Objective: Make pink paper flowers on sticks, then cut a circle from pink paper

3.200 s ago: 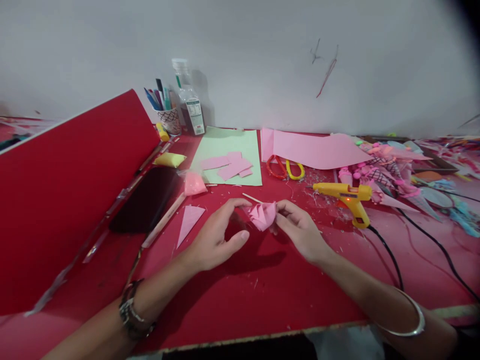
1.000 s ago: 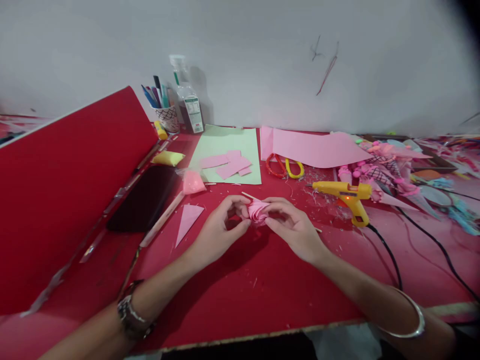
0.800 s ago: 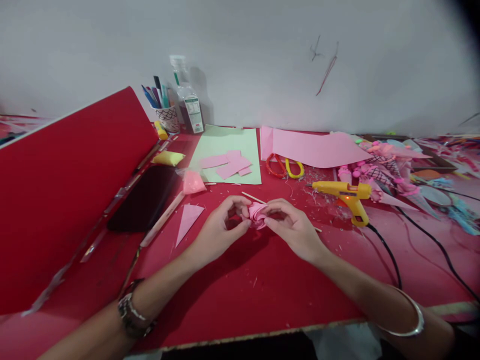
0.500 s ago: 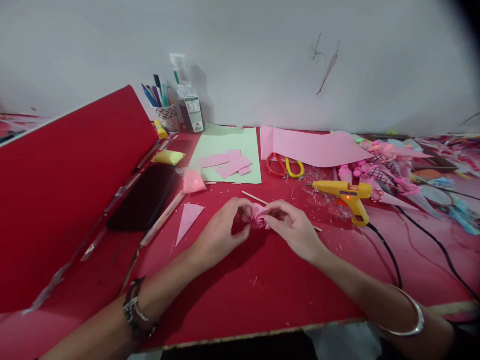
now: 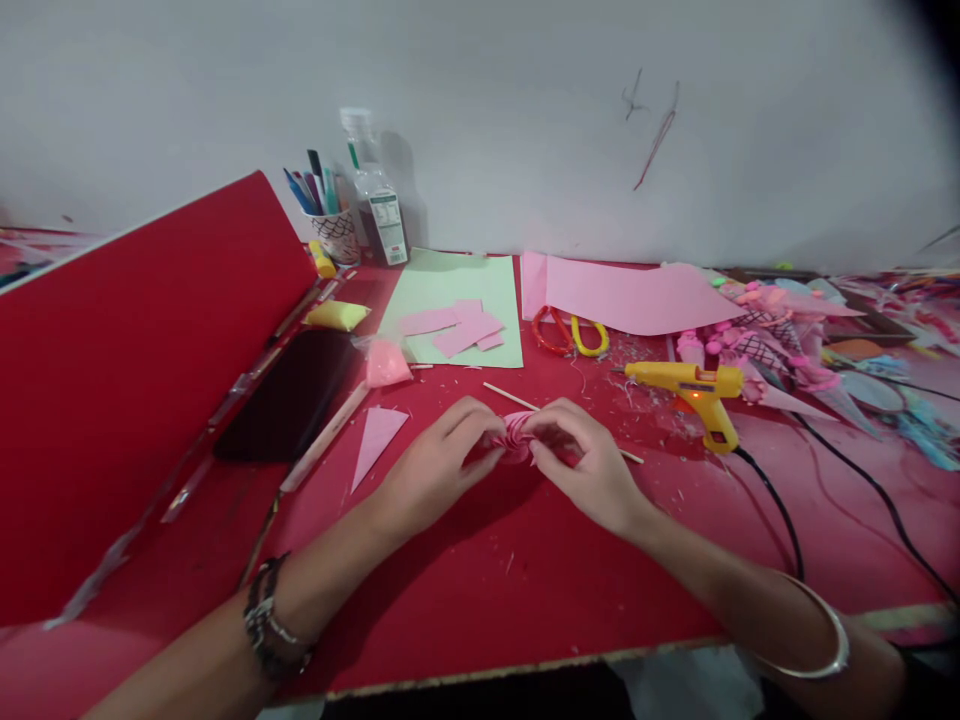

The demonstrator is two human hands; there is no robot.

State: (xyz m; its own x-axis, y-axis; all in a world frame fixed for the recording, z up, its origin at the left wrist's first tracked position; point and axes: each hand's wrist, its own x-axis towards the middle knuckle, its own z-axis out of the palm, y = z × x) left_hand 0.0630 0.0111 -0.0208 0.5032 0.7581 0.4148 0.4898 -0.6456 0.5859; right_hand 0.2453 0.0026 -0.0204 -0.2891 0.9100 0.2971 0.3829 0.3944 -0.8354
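Between my two hands is a small pink pleated paper rosette (image 5: 517,432), its folds fanned around a middle. My left hand (image 5: 450,462) pinches its left edge with thumb and fingers. On the opposite edge, the thumb and fingers of my right hand (image 5: 589,462) are closed on it as well. Fingertips cover parts of both sides. Behind the hands a thin wooden stick (image 5: 508,396) lies slantwise on the red table (image 5: 480,590). A pink paper triangle (image 5: 376,442) rests left of my left hand.
A yellow glue gun (image 5: 694,385) with a lit red light lies at right, its cord trailing. Scissors (image 5: 571,333) stick out under pink paper (image 5: 630,295). Pink paper cones (image 5: 795,350) pile up far right. At left are a phone (image 5: 289,400) and a red board (image 5: 150,380).
The rosette has been turned between my fingers, so its pleats now show at a different angle. Both hands have shifted only slightly, and the things on the table stay put.
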